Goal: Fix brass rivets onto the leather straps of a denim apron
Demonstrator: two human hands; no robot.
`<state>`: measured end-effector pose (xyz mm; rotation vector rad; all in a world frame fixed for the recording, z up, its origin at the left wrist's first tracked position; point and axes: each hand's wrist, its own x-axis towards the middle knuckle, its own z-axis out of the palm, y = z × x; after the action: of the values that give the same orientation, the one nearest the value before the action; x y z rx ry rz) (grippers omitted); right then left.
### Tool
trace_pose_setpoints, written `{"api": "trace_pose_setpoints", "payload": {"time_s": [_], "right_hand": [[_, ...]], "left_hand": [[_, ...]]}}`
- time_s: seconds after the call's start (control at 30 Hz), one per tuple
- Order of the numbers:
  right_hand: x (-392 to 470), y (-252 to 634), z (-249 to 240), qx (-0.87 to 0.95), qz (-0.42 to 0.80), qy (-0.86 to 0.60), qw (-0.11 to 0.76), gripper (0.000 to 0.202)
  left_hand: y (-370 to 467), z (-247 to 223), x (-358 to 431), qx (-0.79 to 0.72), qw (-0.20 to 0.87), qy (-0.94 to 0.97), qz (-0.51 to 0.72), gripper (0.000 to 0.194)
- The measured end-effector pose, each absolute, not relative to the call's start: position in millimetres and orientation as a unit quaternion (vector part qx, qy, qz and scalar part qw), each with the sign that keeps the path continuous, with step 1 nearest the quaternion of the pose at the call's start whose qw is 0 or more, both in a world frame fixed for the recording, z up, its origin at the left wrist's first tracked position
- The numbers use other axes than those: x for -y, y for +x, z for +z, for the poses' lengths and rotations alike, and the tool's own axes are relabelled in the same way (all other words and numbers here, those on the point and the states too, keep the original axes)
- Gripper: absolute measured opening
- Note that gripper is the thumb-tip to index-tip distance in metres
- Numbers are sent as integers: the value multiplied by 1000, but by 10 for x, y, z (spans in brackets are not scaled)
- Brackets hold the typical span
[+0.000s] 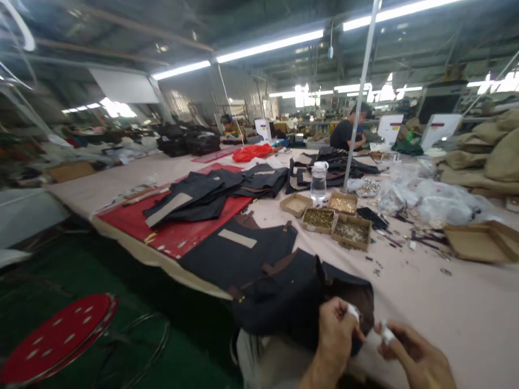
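My left hand (337, 329) is closed at the near edge of a dark fabric piece (284, 294) with brown trim, its fingers pinched; a white wrap shows at one fingertip. Just to the right is my right hand (413, 351), its thumb and fingers pressed together, also with white wrapping. What lies between its fingertips is too small to make out. The dark piece hangs over the table's near edge. Beyond it lies another dark panel (259, 243) with a beige strip. Small cardboard trays of metal parts (351, 231) stand past the hands.
A clear bottle (319, 181), a black phone (373, 218), a pole (360, 97) and plastic bags (438, 200) are on the pink table (478, 308). More dark panels lie on a red sheet (133, 219). A red stool (60, 337) stands left; a person (344, 132) sits beyond.
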<state>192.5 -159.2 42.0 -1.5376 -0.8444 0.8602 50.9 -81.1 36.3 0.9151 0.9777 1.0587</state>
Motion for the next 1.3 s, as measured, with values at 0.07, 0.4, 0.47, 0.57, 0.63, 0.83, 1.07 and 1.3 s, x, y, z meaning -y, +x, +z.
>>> {"api": "trace_pose_setpoints", "payload": {"time_s": [0.07, 0.4, 0.47, 0.57, 0.63, 0.83, 1.07, 1.3], "right_hand": [[1653, 1911, 527, 373, 364, -639, 565, 42], [1730, 1750, 480, 426, 389, -593, 562, 32], [1707, 1747, 488, 459, 396, -577, 547, 28], [1677, 1775, 513, 524, 376, -562, 518, 18], [1679, 1792, 539, 567, 322, -554, 518, 10], [1737, 1831, 576, 718, 112, -479, 492, 34], [1684, 1958, 609, 831, 105, -384, 389, 57], [1753, 1834, 551, 668, 332, -487, 455, 27]], "left_hand": [[478, 450, 932, -406, 684, 374, 477, 13], [295, 310, 1302, -428, 659, 416, 458, 15], [271, 337, 1340, -431, 621, 467, 458, 15], [213, 433, 1360, -412, 543, 560, 471, 11], [170, 488, 1352, -388, 524, 585, 483, 11], [82, 450, 1252, -361, 742, 365, 432, 34], [36, 386, 1174, -339, 819, 314, 340, 42], [53, 316, 1170, -406, 748, 360, 381, 35]]}}
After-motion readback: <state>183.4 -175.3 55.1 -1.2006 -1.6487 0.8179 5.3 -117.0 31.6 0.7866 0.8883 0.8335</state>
